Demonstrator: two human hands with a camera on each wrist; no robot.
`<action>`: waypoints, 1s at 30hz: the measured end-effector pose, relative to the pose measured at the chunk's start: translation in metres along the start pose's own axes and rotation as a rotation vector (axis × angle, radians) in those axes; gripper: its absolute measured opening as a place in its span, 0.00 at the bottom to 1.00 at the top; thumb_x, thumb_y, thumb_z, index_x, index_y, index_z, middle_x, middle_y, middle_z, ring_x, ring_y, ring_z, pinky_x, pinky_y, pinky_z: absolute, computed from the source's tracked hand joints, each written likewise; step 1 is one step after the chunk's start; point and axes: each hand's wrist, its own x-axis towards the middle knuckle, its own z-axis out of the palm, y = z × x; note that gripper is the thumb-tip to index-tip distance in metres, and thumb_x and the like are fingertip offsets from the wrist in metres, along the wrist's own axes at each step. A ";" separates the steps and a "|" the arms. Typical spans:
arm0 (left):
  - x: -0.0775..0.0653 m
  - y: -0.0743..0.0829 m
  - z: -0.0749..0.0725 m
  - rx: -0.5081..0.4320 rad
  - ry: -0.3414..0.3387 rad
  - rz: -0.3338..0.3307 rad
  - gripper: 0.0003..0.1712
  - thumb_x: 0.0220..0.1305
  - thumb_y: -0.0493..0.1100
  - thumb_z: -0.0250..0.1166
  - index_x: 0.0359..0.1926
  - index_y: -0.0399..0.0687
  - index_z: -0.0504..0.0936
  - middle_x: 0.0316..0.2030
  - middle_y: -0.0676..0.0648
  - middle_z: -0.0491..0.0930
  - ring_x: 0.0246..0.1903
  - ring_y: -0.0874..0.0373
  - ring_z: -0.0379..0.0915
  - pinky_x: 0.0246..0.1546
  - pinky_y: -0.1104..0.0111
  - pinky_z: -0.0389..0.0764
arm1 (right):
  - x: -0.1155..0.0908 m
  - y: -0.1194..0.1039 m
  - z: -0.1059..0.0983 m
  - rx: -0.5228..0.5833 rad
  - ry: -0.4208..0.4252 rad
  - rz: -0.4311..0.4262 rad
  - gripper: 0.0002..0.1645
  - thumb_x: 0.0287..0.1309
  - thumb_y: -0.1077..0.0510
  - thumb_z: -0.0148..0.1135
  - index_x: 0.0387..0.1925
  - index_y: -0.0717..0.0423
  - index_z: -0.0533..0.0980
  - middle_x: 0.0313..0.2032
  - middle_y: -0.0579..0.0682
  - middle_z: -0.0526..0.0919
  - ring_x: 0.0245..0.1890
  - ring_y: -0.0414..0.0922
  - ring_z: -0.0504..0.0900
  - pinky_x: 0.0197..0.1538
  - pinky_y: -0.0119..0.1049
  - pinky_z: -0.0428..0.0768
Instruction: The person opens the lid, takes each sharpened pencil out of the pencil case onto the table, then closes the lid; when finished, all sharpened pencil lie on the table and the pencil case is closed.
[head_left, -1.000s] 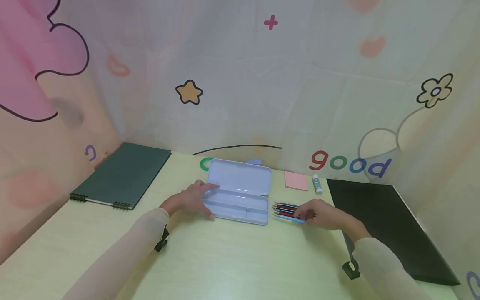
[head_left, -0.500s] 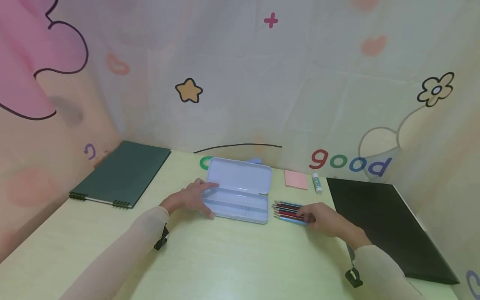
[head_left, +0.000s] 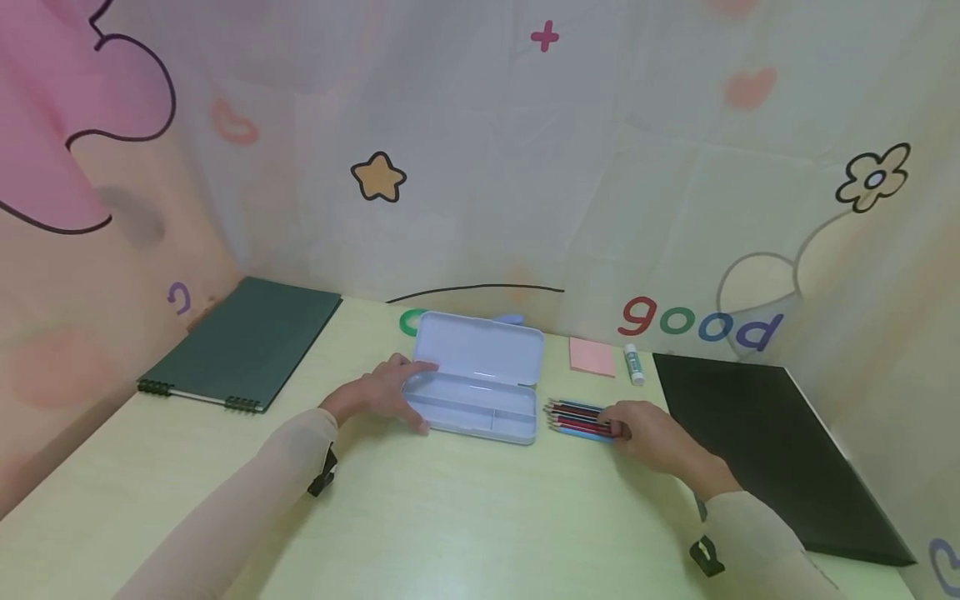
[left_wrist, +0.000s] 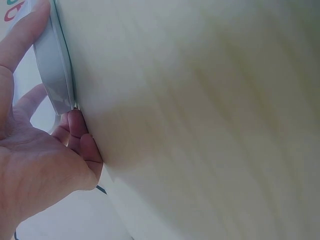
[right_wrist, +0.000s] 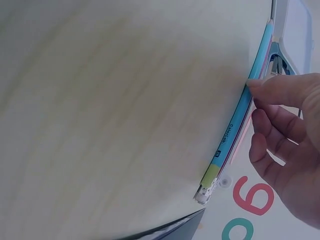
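Note:
A pale lilac pencil case [head_left: 480, 404] lies with its lid up in the middle of the table, its compartments bare. My left hand [head_left: 386, 390] grips its left end, the thumb at the front edge and the index finger over the inside. In the left wrist view the thumb [left_wrist: 27, 30] lies along the case's side [left_wrist: 54, 65]. Right of the case, several pencils [head_left: 573, 419] lie side by side, tips toward the case. My right hand [head_left: 656, 437] pinches their rear part. In the right wrist view the thumb touches a light blue pencil [right_wrist: 235, 125] with a white eraser end.
Behind the pencils lie a pink sticky-note pad [head_left: 592, 357] and a glue stick [head_left: 633, 365]. A dark green spiral notebook [head_left: 247, 346] is at left, a flat black board [head_left: 780, 450] at right. A green ring [head_left: 409, 322] shows partly behind the case.
My right hand has shifted slightly right along the pencils. The light blue pencil now lies closer against the others, and the bundle looks neater. My left hand stays on the case.

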 end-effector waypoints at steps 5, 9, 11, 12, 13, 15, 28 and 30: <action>0.001 0.000 0.000 0.005 -0.001 0.014 0.57 0.46 0.55 0.81 0.75 0.62 0.61 0.62 0.39 0.61 0.61 0.43 0.60 0.63 0.43 0.70 | 0.000 0.002 0.002 0.005 0.015 -0.003 0.15 0.54 0.68 0.70 0.45 0.55 0.84 0.29 0.44 0.77 0.35 0.43 0.74 0.39 0.36 0.75; 0.002 -0.001 0.001 0.016 0.000 0.010 0.57 0.46 0.55 0.81 0.75 0.62 0.61 0.61 0.40 0.62 0.61 0.43 0.60 0.62 0.43 0.71 | 0.001 0.003 0.002 0.028 0.015 -0.001 0.16 0.54 0.66 0.71 0.46 0.55 0.84 0.30 0.43 0.78 0.35 0.42 0.73 0.38 0.34 0.75; 0.004 -0.002 0.001 0.023 0.002 0.004 0.57 0.46 0.55 0.81 0.75 0.63 0.61 0.61 0.40 0.62 0.61 0.43 0.60 0.62 0.44 0.71 | 0.003 0.003 0.000 0.060 0.017 0.006 0.17 0.55 0.65 0.71 0.47 0.56 0.83 0.31 0.43 0.79 0.35 0.42 0.73 0.39 0.34 0.75; 0.004 -0.002 0.001 0.023 0.003 0.002 0.57 0.46 0.55 0.81 0.75 0.63 0.61 0.61 0.40 0.62 0.61 0.43 0.60 0.62 0.44 0.71 | 0.004 0.003 -0.001 0.078 0.024 0.006 0.16 0.55 0.65 0.71 0.48 0.56 0.83 0.31 0.43 0.79 0.35 0.42 0.73 0.39 0.34 0.76; 0.004 -0.002 0.001 0.024 0.005 0.001 0.57 0.46 0.55 0.81 0.75 0.63 0.61 0.61 0.40 0.62 0.61 0.43 0.60 0.62 0.44 0.71 | 0.005 0.002 -0.002 0.100 0.031 0.004 0.16 0.56 0.64 0.71 0.48 0.56 0.83 0.32 0.43 0.79 0.35 0.42 0.74 0.39 0.33 0.76; 0.003 -0.001 0.001 0.022 0.006 0.001 0.57 0.46 0.55 0.81 0.75 0.62 0.61 0.62 0.40 0.61 0.62 0.43 0.60 0.63 0.44 0.71 | 0.009 0.002 -0.004 0.140 0.054 -0.011 0.16 0.58 0.64 0.69 0.49 0.58 0.82 0.32 0.43 0.80 0.35 0.42 0.74 0.39 0.33 0.78; -0.001 -0.001 0.001 -0.006 0.004 0.010 0.56 0.47 0.54 0.81 0.75 0.62 0.61 0.62 0.40 0.61 0.62 0.43 0.59 0.64 0.44 0.70 | 0.061 -0.022 -0.004 0.450 0.206 0.042 0.30 0.69 0.57 0.60 0.68 0.63 0.67 0.60 0.65 0.78 0.59 0.60 0.79 0.61 0.55 0.78; -0.001 -0.001 0.001 -0.009 0.005 0.015 0.57 0.46 0.54 0.81 0.75 0.61 0.61 0.62 0.40 0.61 0.61 0.43 0.59 0.63 0.43 0.70 | 0.073 -0.028 -0.004 0.501 0.189 0.057 0.34 0.71 0.53 0.57 0.72 0.63 0.61 0.65 0.67 0.73 0.64 0.62 0.75 0.64 0.56 0.75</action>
